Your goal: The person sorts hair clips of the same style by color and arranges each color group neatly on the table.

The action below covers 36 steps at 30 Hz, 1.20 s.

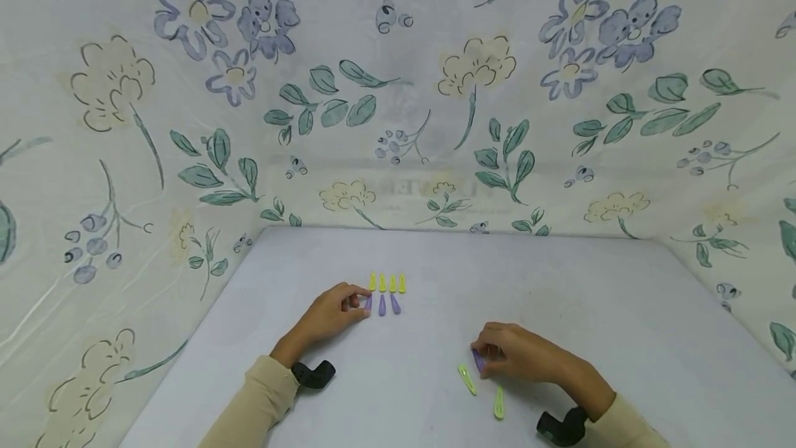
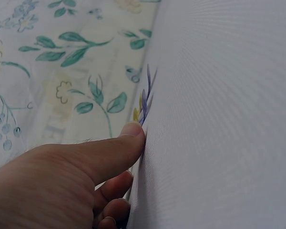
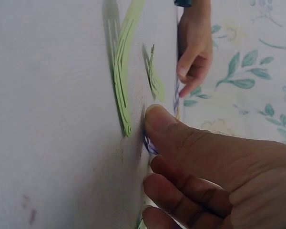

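Floral sheet behind and at the sides, white table in front. On the table, left of centre: four yellow hair clips upright in a row, and just below them a row of three purple ones. Middle purple clip roughly straight, right-hand purple clip tilted.

Left hand is at the left end of the purple row, thumb and forefinger pinching the leftmost purple clip. Left wrist view mostly hides that clip behind the thumb, so firmness of the grip: can't tell. Right hand is nearer the person and well to the right, pinching another purple clip between thumb and fingers, low over the table; whether it touches the surface is unclear. Two loose green clips lie just beside that hand, one slanted green clip and one near-upright green clip. Right wrist view shows a green sliver at the bottom edge, too cut off to identify.

Risks, as a judgement: the left fingertips sit tight against the rows, so a small twist could knock the leftmost yellow or the middle purple clip askew. The right-hand clip is thin and mostly covered by fingers; a loose pinch could let it slip or rotate. A low sweep of that hand could push the green clips away.
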### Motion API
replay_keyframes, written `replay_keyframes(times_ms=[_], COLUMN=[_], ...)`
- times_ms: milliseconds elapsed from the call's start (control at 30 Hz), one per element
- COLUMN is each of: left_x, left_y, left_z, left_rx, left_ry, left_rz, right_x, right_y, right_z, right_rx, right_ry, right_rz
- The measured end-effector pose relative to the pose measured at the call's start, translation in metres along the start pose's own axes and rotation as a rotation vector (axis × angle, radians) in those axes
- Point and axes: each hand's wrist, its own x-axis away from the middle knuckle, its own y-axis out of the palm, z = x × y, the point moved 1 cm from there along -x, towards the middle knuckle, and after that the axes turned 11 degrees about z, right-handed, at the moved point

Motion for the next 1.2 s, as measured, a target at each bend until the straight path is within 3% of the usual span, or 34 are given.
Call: replay_keyframes(times_ms=[633,1200], left_x=[-0.0006,-0.0013], left_y=[0.0024,0.0022], left_z=[-0.0012,-0.0008], left_rx=[0.005,0.004], left_ry=[0.032,0.018], left_rz=[0.024,0.023], right_x=[0.0012,0.0006], right_y=[0.0010,-0.0001], right_z=[0.0009,-0.0006], right_rx=[0.000,0.013], right_ry=[-0.007,0.010], right_rz=[0.014,0.012])
